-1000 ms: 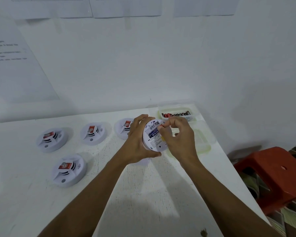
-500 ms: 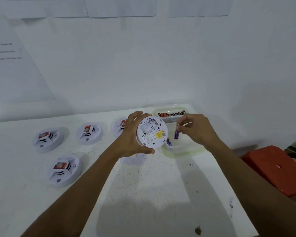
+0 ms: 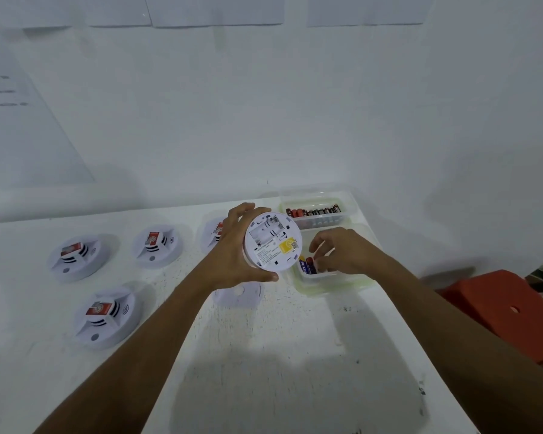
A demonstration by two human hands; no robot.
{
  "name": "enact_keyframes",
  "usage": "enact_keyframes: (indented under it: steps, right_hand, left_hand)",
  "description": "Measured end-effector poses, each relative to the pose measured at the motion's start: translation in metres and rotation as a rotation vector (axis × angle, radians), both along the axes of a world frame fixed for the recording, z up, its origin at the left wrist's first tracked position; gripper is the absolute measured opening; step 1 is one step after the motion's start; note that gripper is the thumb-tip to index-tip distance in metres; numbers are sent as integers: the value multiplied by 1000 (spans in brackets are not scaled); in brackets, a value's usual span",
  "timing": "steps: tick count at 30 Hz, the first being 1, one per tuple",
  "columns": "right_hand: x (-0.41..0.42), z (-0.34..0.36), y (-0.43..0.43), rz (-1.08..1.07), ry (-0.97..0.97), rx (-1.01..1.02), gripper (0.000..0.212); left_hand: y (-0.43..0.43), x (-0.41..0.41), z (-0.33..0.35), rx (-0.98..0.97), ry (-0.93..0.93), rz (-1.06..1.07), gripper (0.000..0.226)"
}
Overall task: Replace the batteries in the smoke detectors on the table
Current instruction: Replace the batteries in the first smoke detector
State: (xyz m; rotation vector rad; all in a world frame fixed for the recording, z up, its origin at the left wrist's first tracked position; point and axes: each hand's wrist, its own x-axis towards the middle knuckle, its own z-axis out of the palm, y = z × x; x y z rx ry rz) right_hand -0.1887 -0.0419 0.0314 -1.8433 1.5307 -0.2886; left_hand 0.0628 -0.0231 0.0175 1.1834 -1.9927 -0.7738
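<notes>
Batteries are the concern of this step: the left hand (image 3: 232, 255) is gripping the smoke detector (image 3: 273, 242) by its rim, thumb under the lower edge and fingers curled over the top. It is holding it above the table (image 3: 264, 355) with its back turned to the camera. The battery bay (image 3: 264, 231) is showing at the upper left of the disc and is looking empty. The right hand (image 3: 345, 255) is reaching into the near tub (image 3: 336, 285), just beside the detector, with its fingers (image 3: 322, 264) curled over the loose cells (image 3: 306, 265) lying there. Whether they are pinching one or only touching it I cannot tell, as the fingertips are hiding the contact. Judging by the empty bay, the person is working between taking cells out and putting new ones in. To do this well, they should be keeping the two stocks apart: the far tub (image 3: 348, 216) is holding a tidy row of batteries (image 3: 314, 211), probably the fresh ones. The left hand should be holding the detector steady and tilted toward the eyes, so the polarity marks in the bay are readable before a cell is pressed home. A white cover plate (image 3: 239, 294) is lying on the table under the left wrist, within easy reach for closing up. Other detectors (image 3: 105, 316) are sitting face up to the left, well apart from the tubs.
</notes>
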Motion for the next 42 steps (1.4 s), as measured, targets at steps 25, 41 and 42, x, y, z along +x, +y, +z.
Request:
enact_keyframes:
  steps: [25, 41, 42]
  right_hand:
    - [23, -2, -132, 51, 203, -166, 13]
    - [42, 36, -38, -272, -723, -310, 9]
    - [49, 32, -30, -290, -731, -314, 9]
  left_hand:
    - [-45, 7, -18, 38, -8, 74, 105]
    - [-34, 1, -13, -9, 29, 43, 99]
    - [-31, 0, -12, -21, 34, 38, 98]
